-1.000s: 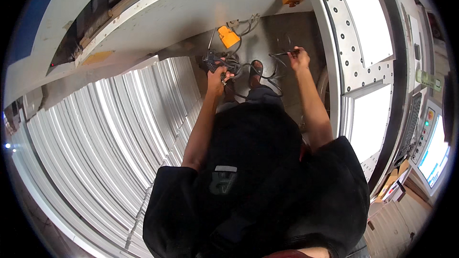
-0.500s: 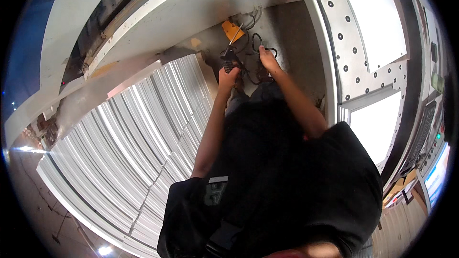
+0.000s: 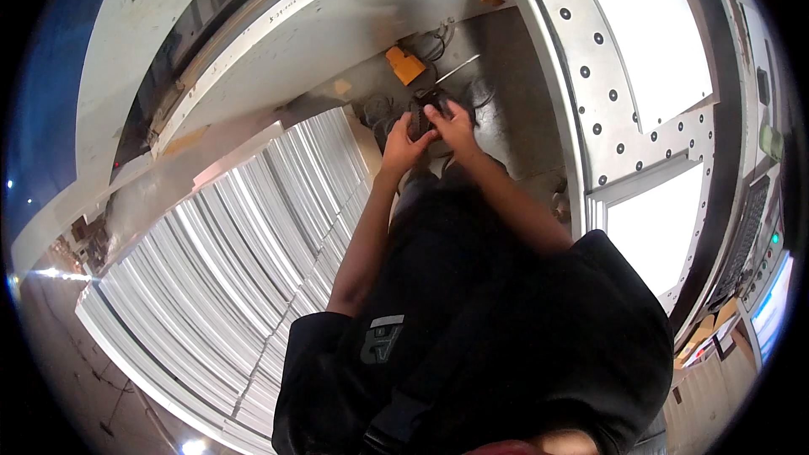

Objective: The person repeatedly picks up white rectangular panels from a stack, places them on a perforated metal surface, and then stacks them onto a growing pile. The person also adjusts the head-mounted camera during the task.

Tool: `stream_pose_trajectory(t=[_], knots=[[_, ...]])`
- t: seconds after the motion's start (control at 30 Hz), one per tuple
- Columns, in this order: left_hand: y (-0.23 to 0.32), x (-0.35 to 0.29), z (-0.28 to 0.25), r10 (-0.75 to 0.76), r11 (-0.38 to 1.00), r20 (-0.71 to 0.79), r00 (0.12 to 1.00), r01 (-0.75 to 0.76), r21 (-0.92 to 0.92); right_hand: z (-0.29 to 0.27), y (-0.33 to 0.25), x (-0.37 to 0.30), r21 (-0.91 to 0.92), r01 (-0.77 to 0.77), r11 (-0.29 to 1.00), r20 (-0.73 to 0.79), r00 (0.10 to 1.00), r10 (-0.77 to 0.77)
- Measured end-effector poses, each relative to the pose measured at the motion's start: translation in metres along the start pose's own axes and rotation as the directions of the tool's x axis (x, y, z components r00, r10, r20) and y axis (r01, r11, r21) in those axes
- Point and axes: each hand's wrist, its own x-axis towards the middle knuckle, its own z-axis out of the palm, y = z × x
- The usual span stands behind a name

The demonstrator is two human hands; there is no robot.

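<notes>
Pinching a ribbed black tool (image 3: 419,124) with a pale rod (image 3: 458,69), left hand (image 3: 404,146) and right hand (image 3: 455,129) share the grip.

Left: upright rows of long white flat panels (image 3: 244,236). Right: a silver metal table with black studs (image 3: 625,122), a white rectangular stack (image 3: 653,223) along its left edge, a large white sheet (image 3: 649,25) farther ahead. Between, on the grey floor (image 3: 527,76): an orange angular housing (image 3: 405,66).
</notes>
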Motion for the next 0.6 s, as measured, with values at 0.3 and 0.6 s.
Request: stream_pose_trajectory(t=[0.3, 0.6], knots=[[-0.114, 0.001, 0.002, -0.095, 0.939, -0.215, 0.972, 0.016, -0.343, -0.097, 0.06, 0.083, -0.427, 0.016, 0.904, -0.488, 0.838, -0.245], [-0.013, -0.003, 0.017, -0.218, 0.772, 0.29, 0.932, 0.347, -0.533, -0.111, 0.13, 0.12, -0.881, -0.141, 0.451, -0.021, 0.965, 0.261]])
